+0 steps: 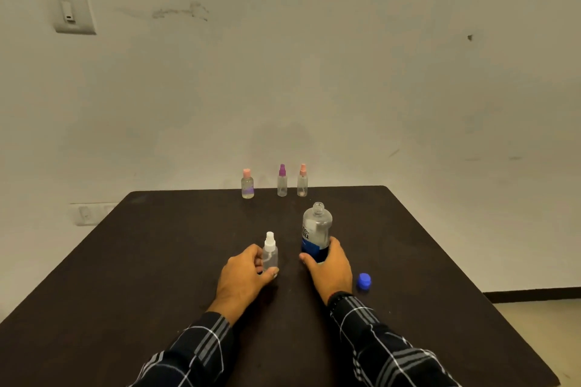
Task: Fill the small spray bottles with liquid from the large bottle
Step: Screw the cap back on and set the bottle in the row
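A large clear bottle [317,229] with a blue label stands uncapped near the middle of the dark table [157,261]. My right hand [331,267] grips its lower part. Its blue cap [364,280] lies on the table just right of that hand. My left hand [243,276] holds a small clear spray bottle with a white top [270,250], upright on the table. Along the far edge stand three more small bottles: one with a pink flat cap [247,184], one with a purple sprayer [282,181] and one with a pink sprayer [302,181].
A pale wall rises right behind the table's far edge, with a switch plate [74,13] at the upper left. The table's right edge drops to a light floor [540,311].
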